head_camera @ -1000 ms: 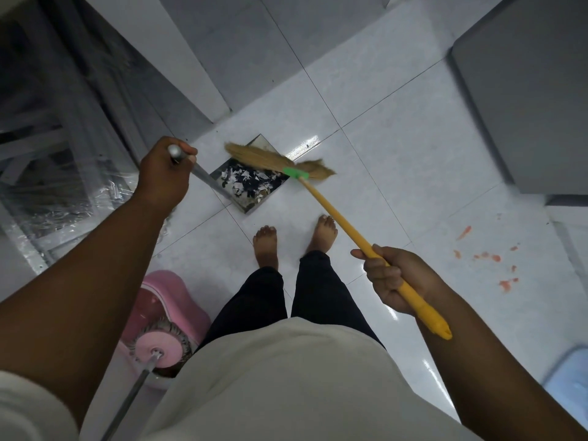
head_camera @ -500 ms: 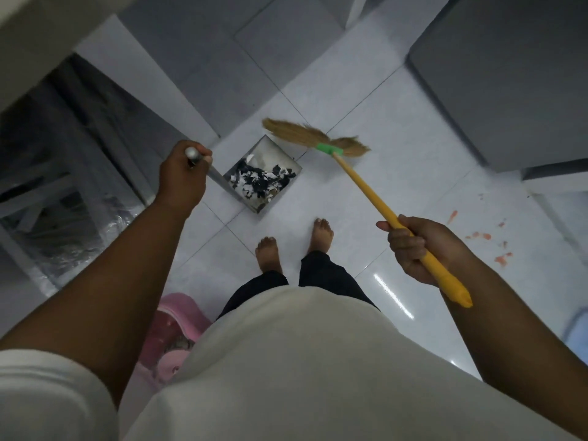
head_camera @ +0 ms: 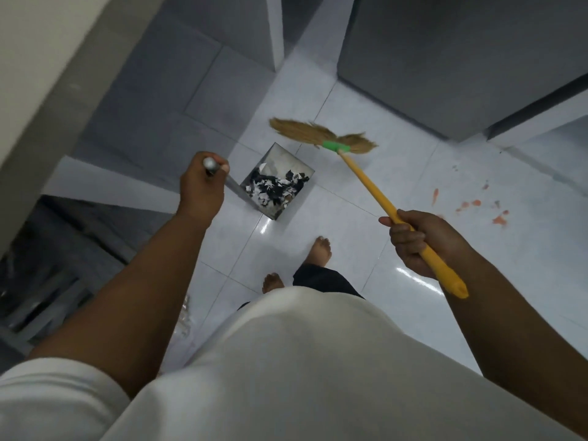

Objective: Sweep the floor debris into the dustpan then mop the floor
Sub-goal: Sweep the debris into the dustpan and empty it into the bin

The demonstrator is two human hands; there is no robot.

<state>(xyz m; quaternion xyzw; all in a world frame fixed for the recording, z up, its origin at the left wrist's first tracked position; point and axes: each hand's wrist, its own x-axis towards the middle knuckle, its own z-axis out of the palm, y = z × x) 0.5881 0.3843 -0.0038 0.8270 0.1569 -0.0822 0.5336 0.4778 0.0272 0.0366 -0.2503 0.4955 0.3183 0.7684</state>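
Observation:
My left hand [head_camera: 201, 186] grips the top of the metal handle of a steel dustpan [head_camera: 280, 160]. The pan holds a heap of black and white paper scraps [head_camera: 275, 187] and hangs just left of centre above the white tiles. My right hand [head_camera: 420, 241] grips the yellow handle of a broom [head_camera: 375, 189] near its lower end. The straw head with its green collar [head_camera: 321, 135] is lifted off the floor, just beyond and right of the pan.
Orange-red stains [head_camera: 474, 203] spot the white tile floor [head_camera: 397, 173] at the right. A grey cabinet [head_camera: 445, 58] stands at the upper right, a tiled wall [head_camera: 178, 90] at the left, and clutter wrapped in plastic [head_camera: 38, 281] at the lower left. My bare feet [head_camera: 319, 249] stand below the pan.
I have stepped forward, one foot ahead. The dustpan and broom stay lifted in my hands and shifted right in view. The pink mop bucket has left the frame.

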